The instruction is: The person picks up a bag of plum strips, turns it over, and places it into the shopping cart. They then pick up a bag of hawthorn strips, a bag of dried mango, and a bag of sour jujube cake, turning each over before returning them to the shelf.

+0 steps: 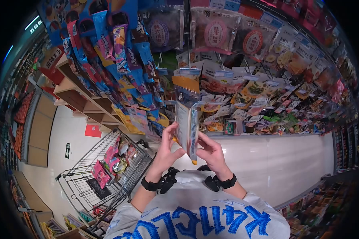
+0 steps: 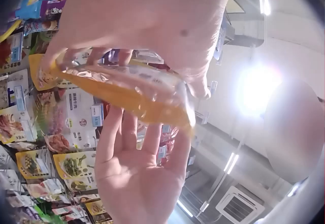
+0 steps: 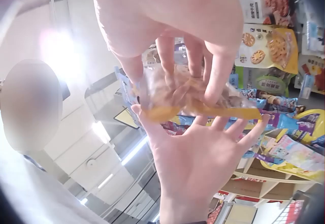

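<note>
Upright in front of the chest stands a clear snack bag (image 1: 186, 129) with a yellow-orange bottom edge, seen nearly edge-on in the head view. My left hand (image 1: 168, 153) grips one side of it, and my right hand (image 1: 214, 154) holds the other. Seen from the left wrist, the bag (image 2: 137, 94) spans between both hands, with the right palm (image 2: 139, 181) facing up below it. Light brown pieces show through the plastic of the bag (image 3: 177, 89) in the right wrist view, where the fingers partly cover it.
Hanging snack bags (image 1: 223, 79) fill the rack just ahead. Strips of small blue and purple packets (image 1: 121, 51) hang at upper left. A wire shopping cart (image 1: 123, 175) with several packages stands at left, beside wooden shelves (image 1: 73, 93). Pale floor (image 1: 267, 159) stretches right.
</note>
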Tool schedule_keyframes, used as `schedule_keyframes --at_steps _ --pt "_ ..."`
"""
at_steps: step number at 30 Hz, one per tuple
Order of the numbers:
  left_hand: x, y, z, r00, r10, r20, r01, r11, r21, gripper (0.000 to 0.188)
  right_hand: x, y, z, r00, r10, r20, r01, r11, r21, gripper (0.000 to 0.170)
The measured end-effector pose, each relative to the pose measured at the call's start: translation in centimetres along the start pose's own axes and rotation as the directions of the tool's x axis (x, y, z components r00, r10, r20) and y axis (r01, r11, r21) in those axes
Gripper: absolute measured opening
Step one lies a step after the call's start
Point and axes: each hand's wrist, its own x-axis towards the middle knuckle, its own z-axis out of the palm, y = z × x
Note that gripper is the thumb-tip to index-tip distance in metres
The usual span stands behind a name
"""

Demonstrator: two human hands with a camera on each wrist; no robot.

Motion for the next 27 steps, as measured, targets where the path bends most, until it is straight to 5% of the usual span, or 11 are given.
schedule_keyframes --at_steps 2,3,5,7,10,13,15,19,20,27 --pt "0.0 -0.7 0.1 0.990 0.065 0.128 -0.027 0.960 -0.279 0.094 0.0 0.3 -0.2 0.994 -0.052 0.100 0.049 0.998 0.025 0.045" --pt "-0.4 -2.1 -0.1 0.990 0.066 0.127 -0.028 0.960 -0.280 0.094 0.1 0.4 -0.5 0.994 -0.052 0.101 0.049 0.998 0.024 0.045" --pt "-1.8 -5.1 -1.2 0.970 -0.134 0.203 0.228 0.791 -0.568 0.113 0.3 0.4 -1.3 0.981 -0.162 0.103 0.180 0.964 -0.197 0.034" --pt "-2.4 -3.8 -1.3 0.953 -0.210 0.218 0.300 0.751 -0.589 0.118 0.7 0.4 -1.7 0.972 -0.233 -0.014 0.220 0.935 -0.277 0.036" --pt "-2.5 -1.5 -0.9 0.938 -0.199 0.285 0.339 0.698 -0.631 0.118 1.3 0.4 -2.3 0.989 -0.090 -0.121 0.078 0.992 -0.099 0.058" --pt "-1.2 -3.5 -0.5 0.928 -0.018 0.372 0.338 0.459 -0.821 0.108 1.2 0.5 -1.7 0.996 -0.021 -0.088 0.011 0.994 -0.106 0.055" --pt "-1.2 -3.7 -0.9 0.942 -0.070 0.327 0.316 0.508 -0.801 0.100 1.4 0.5 -2.1 0.994 -0.065 -0.087 0.049 0.984 -0.170 0.054" --pt "0.1 -2.5 -1.0 0.954 -0.273 0.122 0.287 0.718 -0.634 0.066 1.4 -0.5 -2.9 0.986 0.012 -0.166 -0.001 0.998 0.070 0.052" --pt "0.6 -1.8 -1.0 0.968 -0.248 0.031 0.201 0.700 -0.685 0.044 1.4 -0.8 -3.1 0.980 -0.012 -0.197 0.017 1.000 0.024 0.051" --pt "0.6 -2.3 -1.1 0.983 -0.183 0.014 0.166 0.854 -0.493 0.027 1.2 -1.0 -4.4 0.977 -0.005 -0.212 -0.007 0.998 -0.058 0.045"
